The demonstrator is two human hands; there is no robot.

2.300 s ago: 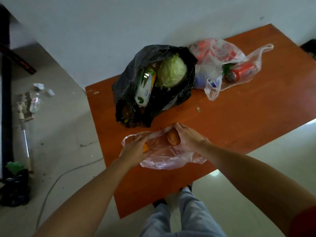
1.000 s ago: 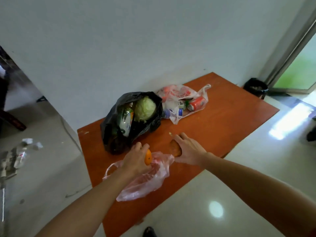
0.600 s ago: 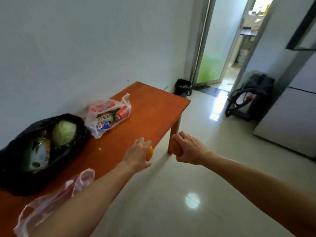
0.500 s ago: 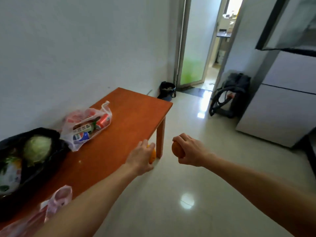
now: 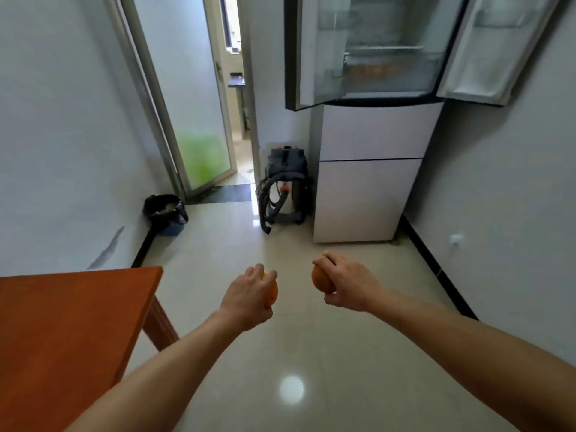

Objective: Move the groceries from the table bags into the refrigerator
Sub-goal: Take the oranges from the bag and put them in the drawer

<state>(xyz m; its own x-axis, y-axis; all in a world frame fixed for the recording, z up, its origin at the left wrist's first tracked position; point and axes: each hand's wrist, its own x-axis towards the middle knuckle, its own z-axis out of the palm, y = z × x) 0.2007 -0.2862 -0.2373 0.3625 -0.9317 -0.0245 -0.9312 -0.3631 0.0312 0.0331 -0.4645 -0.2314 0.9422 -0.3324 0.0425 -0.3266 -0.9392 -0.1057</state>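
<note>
My left hand (image 5: 247, 299) grips an orange (image 5: 272, 294), mostly hidden behind the fingers. My right hand (image 5: 346, 283) holds a second orange (image 5: 321, 281), whose left side shows. Both hands hang in the air over the tiled floor. Straight ahead stands the white refrigerator (image 5: 367, 169); its two upper doors are swung open and shelves show inside. The orange-brown table (image 5: 62, 332) is at the lower left, with the bags out of view.
A grey vacuum cleaner (image 5: 285, 188) with hoses stands left of the refrigerator. A black-lined bin (image 5: 165, 212) sits against the left wall near a glass door (image 5: 199, 120). A black skirting runs along the right wall. Glossy tiled floor lies between me and the refrigerator.
Both hands lifted an orange each out of the clear bag on the table. The view then swung right, away from the bags, until the open refrigerator came to face me.
</note>
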